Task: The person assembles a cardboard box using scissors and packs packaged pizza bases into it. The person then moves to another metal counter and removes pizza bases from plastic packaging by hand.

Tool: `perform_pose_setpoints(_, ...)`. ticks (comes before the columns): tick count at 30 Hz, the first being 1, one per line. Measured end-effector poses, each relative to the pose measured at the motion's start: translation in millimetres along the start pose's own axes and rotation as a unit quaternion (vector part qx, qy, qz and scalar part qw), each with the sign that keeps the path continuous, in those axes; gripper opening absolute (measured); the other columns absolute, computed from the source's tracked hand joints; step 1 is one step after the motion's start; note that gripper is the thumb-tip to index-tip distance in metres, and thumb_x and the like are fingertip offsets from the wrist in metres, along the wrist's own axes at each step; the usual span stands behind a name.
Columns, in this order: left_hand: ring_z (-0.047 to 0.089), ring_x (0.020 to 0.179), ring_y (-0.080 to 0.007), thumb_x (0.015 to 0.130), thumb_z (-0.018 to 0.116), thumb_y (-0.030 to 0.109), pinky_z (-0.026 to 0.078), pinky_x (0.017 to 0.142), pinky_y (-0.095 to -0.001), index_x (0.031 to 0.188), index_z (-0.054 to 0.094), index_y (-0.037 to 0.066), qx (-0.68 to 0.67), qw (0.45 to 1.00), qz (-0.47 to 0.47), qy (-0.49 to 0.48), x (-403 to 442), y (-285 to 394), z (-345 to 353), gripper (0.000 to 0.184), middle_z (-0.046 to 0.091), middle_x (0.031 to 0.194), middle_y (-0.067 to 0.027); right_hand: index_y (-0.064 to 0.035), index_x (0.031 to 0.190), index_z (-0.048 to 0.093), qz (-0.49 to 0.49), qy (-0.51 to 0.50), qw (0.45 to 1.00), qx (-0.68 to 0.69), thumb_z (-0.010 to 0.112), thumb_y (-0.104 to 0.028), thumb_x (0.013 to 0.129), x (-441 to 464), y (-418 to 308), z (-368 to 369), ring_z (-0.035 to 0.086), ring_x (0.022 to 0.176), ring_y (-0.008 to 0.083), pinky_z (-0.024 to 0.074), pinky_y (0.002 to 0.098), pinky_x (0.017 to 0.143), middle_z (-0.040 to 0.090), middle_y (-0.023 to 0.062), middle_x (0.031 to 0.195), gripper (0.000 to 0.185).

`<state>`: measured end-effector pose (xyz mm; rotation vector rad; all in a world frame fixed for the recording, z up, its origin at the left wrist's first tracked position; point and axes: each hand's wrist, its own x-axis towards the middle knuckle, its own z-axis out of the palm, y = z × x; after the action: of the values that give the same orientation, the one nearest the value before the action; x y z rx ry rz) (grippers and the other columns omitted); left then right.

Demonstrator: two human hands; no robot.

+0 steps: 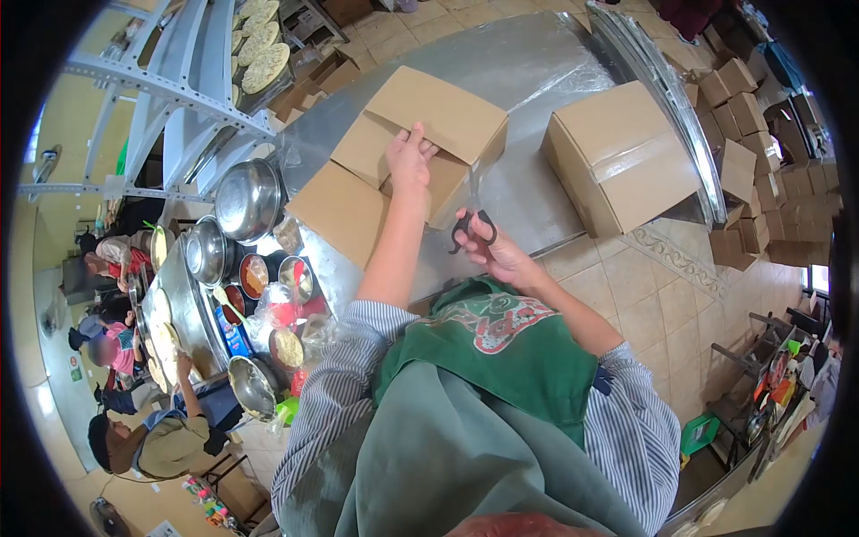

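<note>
My left hand (412,161) lies on the flaps of an open cardboard box (438,112), fingers apart, the fingertips at the edge of a raised flap. Another flap of this box spreads toward the lower left. In my right hand (501,255) are black-handled scissors (486,227), with fingers through the handle loops, just in front of the box. The blades point toward the box and are hard to make out. To the right, a closed cardboard box (617,157) with clear tape across it stands on the metal table (523,201).
Metal bowls (249,201) and food containers (254,276) stand at the left. A metal rack (170,103) rises at the upper left. People (161,443) work at the far left. Stacked cardboard boxes (747,125) are at the far right.
</note>
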<state>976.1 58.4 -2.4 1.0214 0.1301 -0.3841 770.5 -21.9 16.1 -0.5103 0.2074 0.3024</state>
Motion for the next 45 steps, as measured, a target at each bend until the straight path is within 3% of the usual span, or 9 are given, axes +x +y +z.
perform_pose_setpoints(14, 0.065, 0.078, -0.0174, 0.090, 0.060, 0.019, 0.054, 0.070, -0.0325, 0.099, 0.057, 0.003, -0.005, 0.999, 0.035, -0.016, -16, 16, 17, 0.019, 0.064, 0.089, -0.0058, -0.0122, 0.099, 0.053, -0.002, 0.065, 0.991, 0.119, 0.064, -0.031, 0.087, -18, -22, 9, 0.038, 0.051, -0.0005, 0.0373, 0.0129, 0.047, 0.045, -0.0073, 0.063, 0.025)
perform_pose_setpoints(19, 0.065, 0.078, -0.0174, 0.092, 0.057, 0.019, 0.054, 0.072, -0.0327, 0.102, 0.055, 0.002, 0.064, 0.997, 0.037, -0.020, -22, 19, 22, 0.021, 0.064, 0.091, -0.0076, -0.0097, 0.111, 0.047, -0.034, 0.169, 0.963, -0.210, 0.072, -0.032, 0.079, -40, -47, 0, 0.052, 0.064, 0.0063, 0.0440, 0.0212, 0.055, 0.056, -0.0023, 0.074, 0.046)
perform_pose_setpoints(21, 0.064, 0.079, -0.0169, 0.093, 0.055, 0.019, 0.053, 0.072, -0.0321, 0.108, 0.052, 0.001, 0.125, 0.990, 0.057, -0.041, -28, 27, 32, 0.024, 0.063, 0.093, -0.0083, -0.0071, 0.118, 0.043, -0.062, 0.252, 0.862, -0.437, 0.077, -0.025, 0.070, -31, -42, -48, 0.061, 0.078, 0.0197, 0.0498, 0.0351, 0.063, 0.061, 0.0058, 0.087, 0.061)
perform_pose_setpoints(24, 0.063, 0.082, -0.0158, 0.094, 0.052, 0.019, 0.052, 0.074, -0.0295, 0.119, 0.045, 0.000, 0.207, 0.970, 0.100, -0.079, -43, 25, 44, 0.032, 0.062, 0.097, -0.0087, -0.0065, 0.118, 0.042, -0.108, 0.333, 0.496, -0.795, 0.072, -0.015, 0.070, -26, -44, -84, 0.061, 0.083, 0.0292, 0.0484, 0.0391, 0.073, 0.062, 0.0101, 0.088, 0.057)
perform_pose_setpoints(30, 0.041, 0.121, -0.0369, 0.085, 0.063, 0.026, 0.035, 0.100, -0.0446, 0.132, 0.033, -0.001, 0.547, 0.776, 0.289, -0.121, -92, 1, 35, 0.062, 0.044, 0.128, -0.0238, -0.0104, 0.128, 0.034, -0.114, 0.302, 0.274, -0.906, 0.080, -0.016, 0.057, 19, -49, -122, 0.055, 0.100, 0.0353, 0.0475, 0.0440, 0.082, 0.061, 0.0155, 0.096, 0.085)
perform_pose_setpoints(33, 0.028, 0.130, -0.0416, 0.080, 0.066, 0.031, 0.022, 0.107, -0.0496, 0.133, 0.034, -0.005, 0.723, 0.600, 0.331, -0.085, -107, -5, 25, 0.071, 0.030, 0.138, -0.0296, -0.0011, 0.109, 0.054, 0.053, 0.225, 0.379, -0.896, 0.071, -0.019, 0.069, 41, -62, -126, 0.064, 0.087, 0.0292, 0.0509, 0.0386, 0.078, 0.065, 0.0138, 0.089, 0.048)
perform_pose_setpoints(39, 0.018, 0.135, -0.0430, 0.080, 0.064, 0.026, 0.013, 0.109, -0.0547, 0.131, 0.048, 0.014, 0.757, 0.580, 0.293, -0.075, -104, -2, -1, 0.054, 0.025, 0.143, -0.0270, -0.0011, 0.069, 0.068, 0.221, 0.154, 0.557, -0.786, 0.085, -0.032, 0.052, 46, -81, -112, 0.066, 0.072, 0.0293, 0.0531, 0.0388, 0.067, 0.066, 0.0160, 0.074, 0.039)
perform_pose_setpoints(42, 0.016, 0.137, -0.0398, 0.080, 0.065, 0.028, 0.012, 0.108, -0.0566, 0.128, 0.051, 0.019, 0.748, 0.592, 0.273, -0.124, -108, 18, -28, 0.051, 0.025, 0.145, -0.0241, -0.0029, 0.074, 0.070, 0.089, 0.114, 0.393, -0.908, 0.083, -0.030, 0.052, 41, -71, -123, 0.066, 0.071, 0.0293, 0.0528, 0.0389, 0.066, 0.065, 0.0164, 0.071, 0.037)
perform_pose_setpoints(45, 0.020, 0.137, -0.0363, 0.081, 0.066, 0.030, 0.011, 0.107, -0.0591, 0.122, 0.057, 0.013, 0.697, 0.646, 0.247, -0.189, -110, 44, -53, 0.046, 0.031, 0.142, -0.0230, -0.0029, 0.074, 0.070, 0.098, 0.139, 0.428, -0.888, 0.082, -0.031, 0.053, 37, -71, -134, 0.065, 0.067, 0.0307, 0.0522, 0.0397, 0.066, 0.065, 0.0164, 0.069, 0.038)
